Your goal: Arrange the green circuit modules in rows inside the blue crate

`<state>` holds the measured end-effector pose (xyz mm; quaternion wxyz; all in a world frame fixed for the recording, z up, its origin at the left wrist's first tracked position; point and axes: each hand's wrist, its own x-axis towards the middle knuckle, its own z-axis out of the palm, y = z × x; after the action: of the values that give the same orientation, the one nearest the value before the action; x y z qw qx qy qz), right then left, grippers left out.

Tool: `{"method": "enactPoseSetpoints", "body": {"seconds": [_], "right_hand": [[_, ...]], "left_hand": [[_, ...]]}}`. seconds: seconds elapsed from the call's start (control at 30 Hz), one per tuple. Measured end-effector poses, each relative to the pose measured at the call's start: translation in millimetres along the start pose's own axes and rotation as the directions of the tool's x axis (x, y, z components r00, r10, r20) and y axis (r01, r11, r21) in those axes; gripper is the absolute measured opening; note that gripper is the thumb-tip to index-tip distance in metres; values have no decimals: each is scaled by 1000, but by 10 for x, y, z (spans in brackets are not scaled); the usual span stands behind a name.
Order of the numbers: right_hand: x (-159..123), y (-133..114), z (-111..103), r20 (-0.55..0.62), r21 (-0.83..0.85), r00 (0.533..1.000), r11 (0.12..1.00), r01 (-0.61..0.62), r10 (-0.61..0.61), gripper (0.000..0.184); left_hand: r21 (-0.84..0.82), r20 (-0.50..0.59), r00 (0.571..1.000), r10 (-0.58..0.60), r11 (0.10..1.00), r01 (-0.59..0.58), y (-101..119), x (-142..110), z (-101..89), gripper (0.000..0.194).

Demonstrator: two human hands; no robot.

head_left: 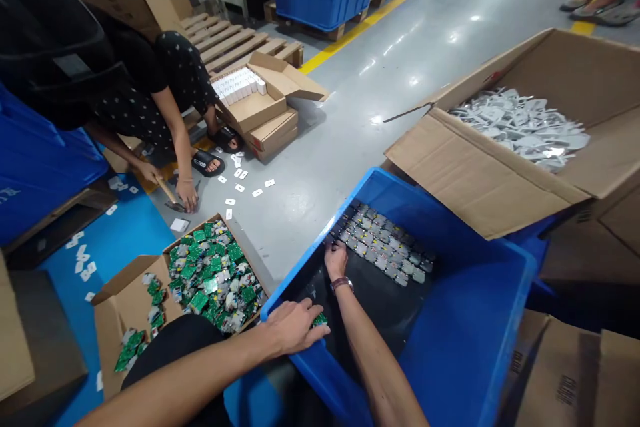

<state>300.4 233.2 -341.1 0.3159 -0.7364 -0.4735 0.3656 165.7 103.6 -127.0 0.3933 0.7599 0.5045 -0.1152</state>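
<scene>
My left hand rests on the near rim of a big blue bin, fingers curled over a small green circuit board. My right hand, with a watch on the wrist, reaches deep into the bin and touches the near end of several grey parts laid in rows on its dark floor. Its fingers are bent down onto the parts; I cannot make out whether it holds one.
A small carton of green circuit boards sits left of the bin. A large carton of white plastic parts stands at right. A crouching person works at left with a tool, near open cartons, pallets and blue crates.
</scene>
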Motion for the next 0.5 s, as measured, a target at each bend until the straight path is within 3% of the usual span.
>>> {"method": "enactPoseSetpoints", "body": {"seconds": [0.13,0.23,0.33,0.43,0.5], "right_hand": [[-17,-17,-12,19,183,1000,983,-11,7,54],[-95,32,-141,16,221,1000,975,-17,14,60],[-202,159,-344,31,117,992,986,122,-126,60],[-274,325,-514,73,-79,942,940,333,-327,61],[-307,420,-569,95,-189,919,899,395,-383,68]], "left_hand": [[-5,-5,1000,10,1000,-10,-14,9,18,52],[-1,-25,1000,13,1000,-13,-14,5,28,52],[7,-41,999,15,1000,-15,2,-16,28,53],[6,-50,999,-3,1000,3,11,-31,26,55],[-5,-46,999,-25,1000,24,7,-31,24,56]]}}
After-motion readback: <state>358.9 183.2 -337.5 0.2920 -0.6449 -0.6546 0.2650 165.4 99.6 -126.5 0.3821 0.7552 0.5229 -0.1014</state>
